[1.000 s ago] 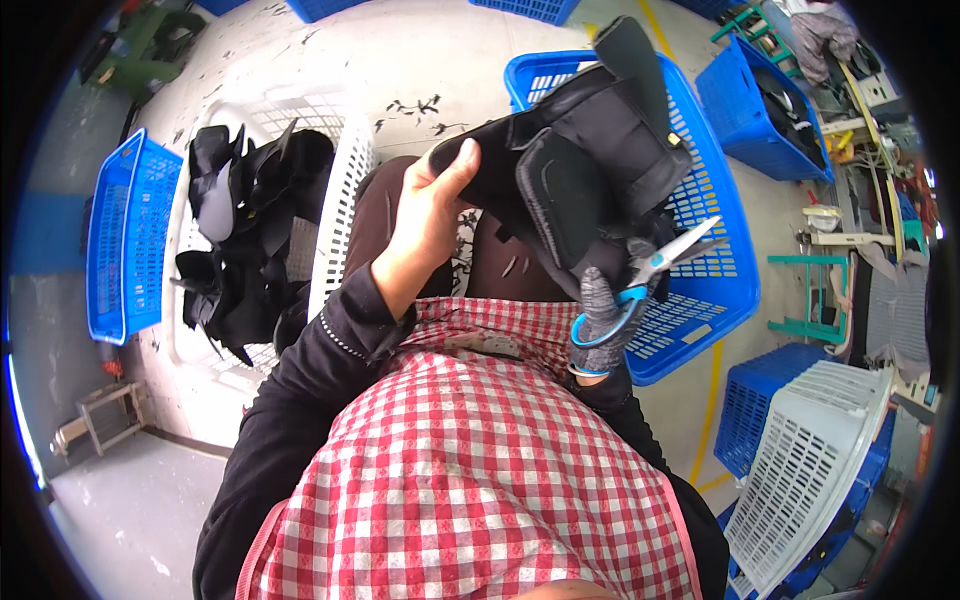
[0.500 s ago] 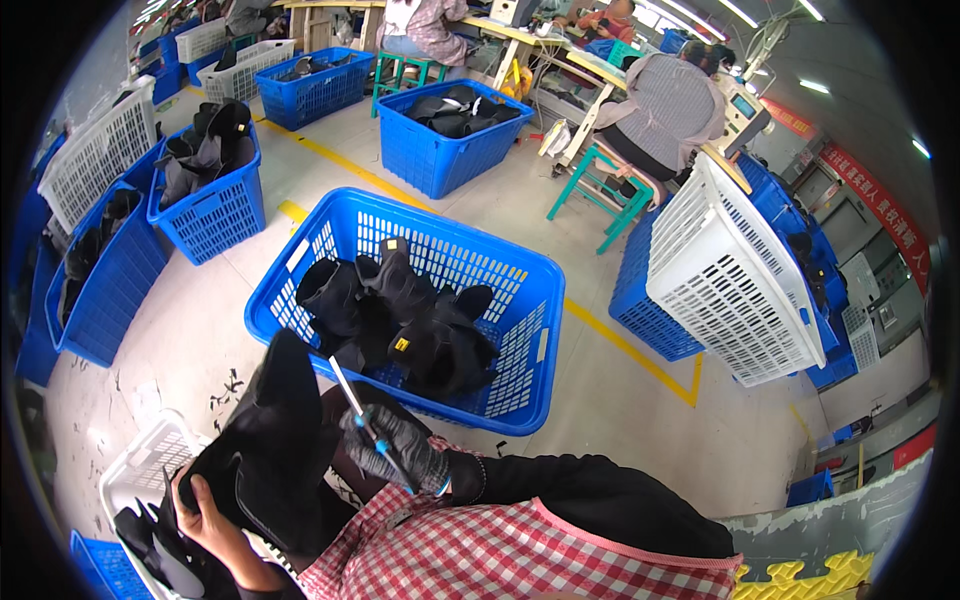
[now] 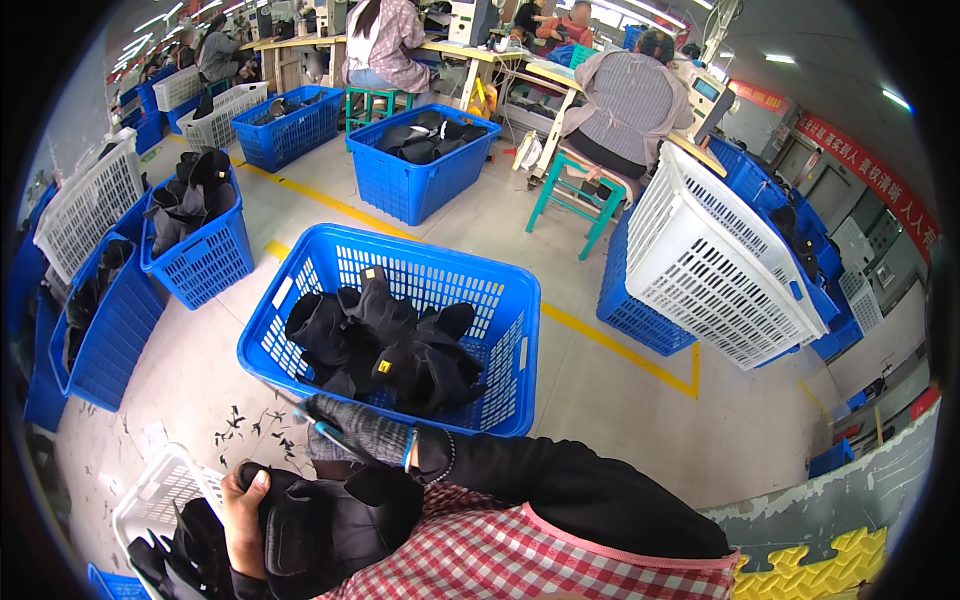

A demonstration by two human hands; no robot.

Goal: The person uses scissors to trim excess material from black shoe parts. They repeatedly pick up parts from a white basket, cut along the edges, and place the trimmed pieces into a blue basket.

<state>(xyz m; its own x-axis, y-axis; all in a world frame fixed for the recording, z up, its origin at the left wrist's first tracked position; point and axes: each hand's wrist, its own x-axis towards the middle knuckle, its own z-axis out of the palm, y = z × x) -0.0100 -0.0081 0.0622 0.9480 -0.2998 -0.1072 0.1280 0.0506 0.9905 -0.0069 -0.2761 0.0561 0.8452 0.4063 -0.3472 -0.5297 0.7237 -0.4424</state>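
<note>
My bare left hand [image 3: 243, 515] is closed on a black fabric shoe upper [image 3: 310, 525], thumb over its edge, low in front of my checked apron. In a grey knitted glove, my right hand [image 3: 368, 432] wraps round a slim pen-like tool [image 3: 328, 431] with a light blue shaft and a dark, thin end pointing up and left. The tool is apart from the upper, above it. Just past the glove stands a blue plastic basket [image 3: 531, 375] with several black shoe uppers [image 3: 430, 365] inside, a yellow tag on one.
A white basket [image 3: 165, 480] with black pieces stands beside my left hand. Dark scraps [image 3: 240, 425] litter the floor. More blue baskets [image 3: 200, 262] stand left and ahead, with a white basket [image 3: 715, 270] stacked on blue at right. People sit at sewing tables beyond.
The shoe upper has come down and been turned over in my left hand. My right hand moved left with the tool, which now tilts lower. The view has shifted slightly.
</note>
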